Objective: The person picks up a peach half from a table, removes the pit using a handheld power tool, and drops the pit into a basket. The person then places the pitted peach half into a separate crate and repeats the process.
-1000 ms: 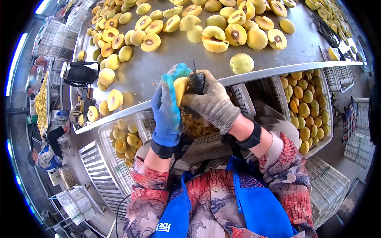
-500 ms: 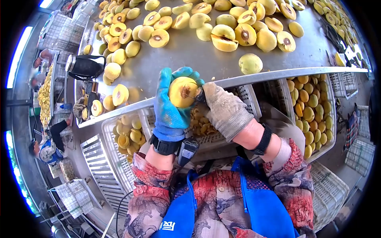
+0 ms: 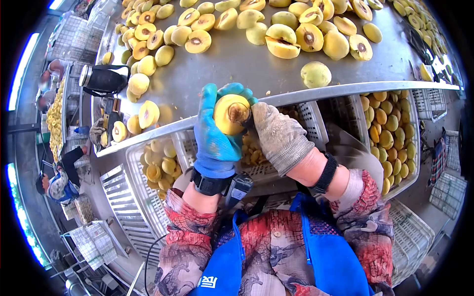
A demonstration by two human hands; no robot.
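Observation:
A yellow halved fruit [image 3: 226, 118], its cut face and brown centre turned upward, sits in my left hand [image 3: 216, 140], which wears a blue-green glove with the fingers wrapped round it. My right hand [image 3: 280, 135], in a dirty whitish knitted glove, is closed at the fruit's right side. It grips a small dark tool, mostly hidden by the fingers, whose end lies at the fruit's brown centre. Both hands are over the near edge of the metal table [image 3: 222, 69]. A whole yellow fruit [image 3: 316, 74] rests on the table beyond my right hand.
Many halved fruits [image 3: 198, 41] lie across the table's far side. Below the edge are crates of fruit, one left [image 3: 131, 158] and one right [image 3: 417, 163]. A black cylindrical container [image 3: 106, 79] lies at the table's left. Another person [image 3: 61, 185] sits far left.
The dark tool's end has moved over the fruit's brown centre, and the fruit has turned slightly in my left hand. The view has shifted a little.

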